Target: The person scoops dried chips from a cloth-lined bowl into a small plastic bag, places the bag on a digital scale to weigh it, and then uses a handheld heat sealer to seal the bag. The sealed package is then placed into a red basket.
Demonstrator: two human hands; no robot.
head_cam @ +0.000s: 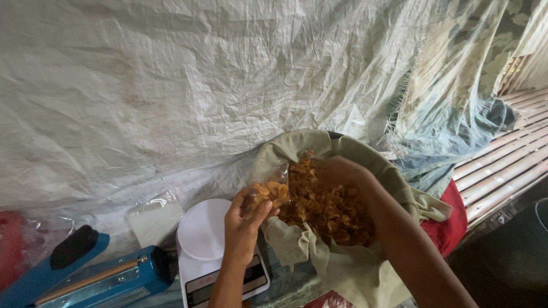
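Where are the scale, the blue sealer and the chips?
scale (202, 231), head view, on its white round pan.
blue sealer (123, 276), head view, on its lower body.
chips (328, 208), head view, on the heap inside the cloth-lined basket.

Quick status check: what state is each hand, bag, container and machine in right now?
left hand: shut on small clear bag, held over the basin rim.
small clear bag: open, partly filled with chips.
right hand: down in the chips; grip unclear.
cloth-lined basin: uncovered, holding fried chips.
white kitchen scale: platform bare.
blue heat sealer: arm raised.
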